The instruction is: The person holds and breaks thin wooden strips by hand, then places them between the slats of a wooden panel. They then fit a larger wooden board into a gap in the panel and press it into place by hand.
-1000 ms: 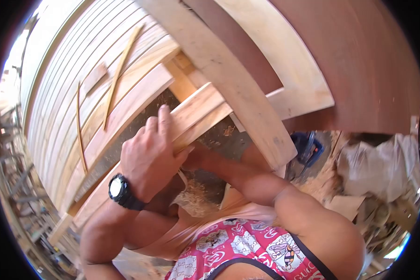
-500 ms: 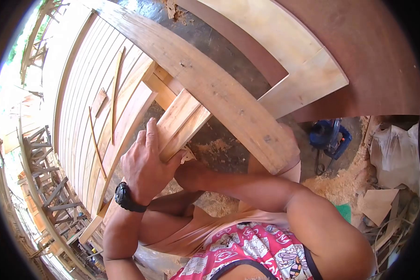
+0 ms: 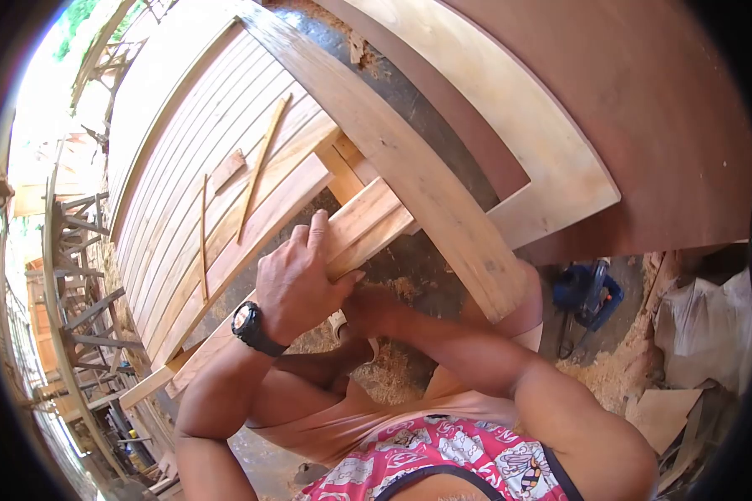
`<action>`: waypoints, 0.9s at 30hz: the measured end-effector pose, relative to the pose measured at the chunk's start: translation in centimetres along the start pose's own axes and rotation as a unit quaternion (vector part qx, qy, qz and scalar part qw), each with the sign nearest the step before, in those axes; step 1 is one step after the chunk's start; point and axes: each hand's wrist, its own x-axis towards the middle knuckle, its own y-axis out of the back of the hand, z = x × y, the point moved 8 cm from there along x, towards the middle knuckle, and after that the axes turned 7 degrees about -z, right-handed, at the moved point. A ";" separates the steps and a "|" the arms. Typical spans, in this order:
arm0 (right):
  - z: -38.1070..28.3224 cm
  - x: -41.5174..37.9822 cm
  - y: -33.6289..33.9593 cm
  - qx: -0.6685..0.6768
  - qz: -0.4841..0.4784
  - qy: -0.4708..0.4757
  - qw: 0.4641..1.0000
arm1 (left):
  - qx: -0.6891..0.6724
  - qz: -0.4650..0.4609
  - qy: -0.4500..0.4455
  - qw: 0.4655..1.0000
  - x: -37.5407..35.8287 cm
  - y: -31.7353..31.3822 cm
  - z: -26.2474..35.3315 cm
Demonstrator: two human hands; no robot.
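My left hand [image 3: 297, 274], with a black watch on its wrist, is wrapped over a pale wooden board [image 3: 372, 219]. Its fingers lie across the top and its thumb sits at the near side. Close below that thumb is my right hand [image 3: 373, 307], its fingers hidden beside or under the board. The far end of the board meets a long weathered plank [image 3: 409, 171] that slants across the view. To the left lies a panel of parallel wooden slats [image 3: 184, 184], with thin strips [image 3: 261, 171] and a small wood offcut [image 3: 228, 172] on it.
A blue power tool [image 3: 589, 294] rests on the floor at the right, near sawdust [image 3: 610, 363] and a plastic sheet [image 3: 706, 321]. A pale curved wooden frame [image 3: 560, 159] lies on a large brown panel [image 3: 668, 142]. Wooden racks [image 3: 88, 321] stand at the left.
The view has shifted, so the slatted panel, board and hands appear farther right. My left hand keeps its hold on the board, and my right hand stays close beside it.
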 end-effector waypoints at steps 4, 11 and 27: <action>0.7 1.5 -2.9 0.006 0.015 0.020 1.000 | -0.093 0.049 -0.078 0.991 -0.6 1.7 1.1; 1.6 2.1 -3.4 0.034 0.036 0.041 0.998 | -0.645 -0.412 -0.412 0.494 -7.3 6.5 14.8; 2.4 2.3 -0.9 -0.001 -0.034 0.041 0.999 | -0.675 -0.489 -0.524 0.177 -12.4 8.7 21.6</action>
